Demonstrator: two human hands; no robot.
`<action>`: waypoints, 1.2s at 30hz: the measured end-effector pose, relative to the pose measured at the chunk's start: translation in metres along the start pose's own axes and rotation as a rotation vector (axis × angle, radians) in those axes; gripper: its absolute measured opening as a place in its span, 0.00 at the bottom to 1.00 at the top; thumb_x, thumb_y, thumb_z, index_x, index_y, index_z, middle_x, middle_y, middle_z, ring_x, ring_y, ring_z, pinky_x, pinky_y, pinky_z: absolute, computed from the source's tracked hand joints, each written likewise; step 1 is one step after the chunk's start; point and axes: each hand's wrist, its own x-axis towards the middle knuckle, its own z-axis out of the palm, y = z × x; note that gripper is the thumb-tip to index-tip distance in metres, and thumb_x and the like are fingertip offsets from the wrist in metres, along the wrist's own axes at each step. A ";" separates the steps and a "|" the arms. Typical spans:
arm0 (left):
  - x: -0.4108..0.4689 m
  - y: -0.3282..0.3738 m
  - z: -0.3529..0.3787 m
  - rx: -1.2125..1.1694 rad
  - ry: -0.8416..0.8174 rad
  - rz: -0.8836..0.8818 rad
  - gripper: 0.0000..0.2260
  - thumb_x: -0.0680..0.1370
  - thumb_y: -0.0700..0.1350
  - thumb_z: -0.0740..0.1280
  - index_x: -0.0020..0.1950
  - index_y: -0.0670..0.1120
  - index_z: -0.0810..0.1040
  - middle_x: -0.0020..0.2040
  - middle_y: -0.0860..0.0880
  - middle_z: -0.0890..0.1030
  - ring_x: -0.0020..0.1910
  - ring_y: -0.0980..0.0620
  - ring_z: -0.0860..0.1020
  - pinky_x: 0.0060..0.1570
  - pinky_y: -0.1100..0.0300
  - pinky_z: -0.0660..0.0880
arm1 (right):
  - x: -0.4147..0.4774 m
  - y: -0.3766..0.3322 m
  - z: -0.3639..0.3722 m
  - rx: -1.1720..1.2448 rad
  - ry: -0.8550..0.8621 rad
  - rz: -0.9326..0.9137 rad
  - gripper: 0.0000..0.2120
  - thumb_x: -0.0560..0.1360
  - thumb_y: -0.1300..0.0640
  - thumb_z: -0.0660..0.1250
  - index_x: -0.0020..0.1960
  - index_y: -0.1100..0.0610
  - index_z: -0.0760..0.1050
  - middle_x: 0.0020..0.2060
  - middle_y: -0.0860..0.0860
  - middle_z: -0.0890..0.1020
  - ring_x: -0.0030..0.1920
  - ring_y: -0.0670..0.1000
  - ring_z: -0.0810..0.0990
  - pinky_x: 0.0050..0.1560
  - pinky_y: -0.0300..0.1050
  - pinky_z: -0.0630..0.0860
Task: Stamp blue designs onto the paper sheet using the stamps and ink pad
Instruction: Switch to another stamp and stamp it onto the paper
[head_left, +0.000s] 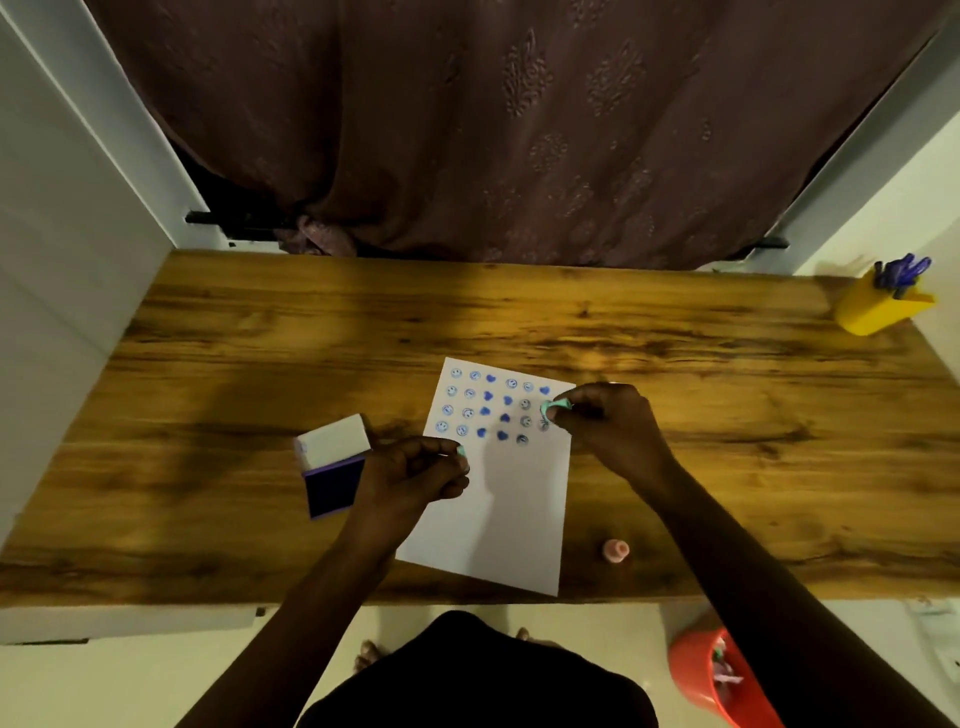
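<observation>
Wooden desk (519, 322) before a drawn brown curtain (519, 130), seen from above: two hands stamping blue marks on white paper.

Paper sheet (498, 499) lying near the desk's front edge, its top third filled with four rows of blue smileys and hearts, last row short at its right end. Right hand (608, 421) pinching a small mint-green stamp (557, 408) over that right end, seemingly tilted off the page, though blur hides the contact. Left hand (415, 475) curled at the paper's left edge, likely steadying it, fingertips closed on something pale green, too small to name. Open ink pad (335, 470) just left, lid raised, within easy reach for re-inking. Pink stamp (616, 551) standing spare, right of the sheet. Yellow pen holder (878, 312) parked far right.
</observation>
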 end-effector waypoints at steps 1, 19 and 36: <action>0.000 0.001 0.004 0.000 -0.015 -0.008 0.08 0.76 0.40 0.75 0.55 0.43 0.85 0.49 0.46 0.89 0.48 0.45 0.88 0.50 0.51 0.85 | -0.007 -0.001 -0.003 0.165 -0.033 0.055 0.08 0.73 0.52 0.76 0.50 0.53 0.86 0.41 0.45 0.87 0.40 0.46 0.85 0.40 0.34 0.79; -0.008 0.006 0.050 0.078 -0.302 0.083 0.18 0.74 0.33 0.75 0.47 0.58 0.88 0.51 0.54 0.89 0.49 0.48 0.88 0.43 0.61 0.83 | -0.076 0.016 0.000 0.521 -0.249 0.065 0.11 0.75 0.61 0.74 0.57 0.57 0.84 0.47 0.49 0.87 0.44 0.46 0.86 0.40 0.36 0.80; -0.005 -0.001 0.088 0.199 -0.291 0.172 0.23 0.72 0.36 0.78 0.50 0.67 0.85 0.52 0.59 0.88 0.55 0.54 0.86 0.55 0.58 0.82 | -0.067 0.053 -0.019 0.465 -0.326 0.165 0.13 0.78 0.45 0.69 0.50 0.55 0.84 0.41 0.51 0.88 0.38 0.48 0.86 0.40 0.39 0.81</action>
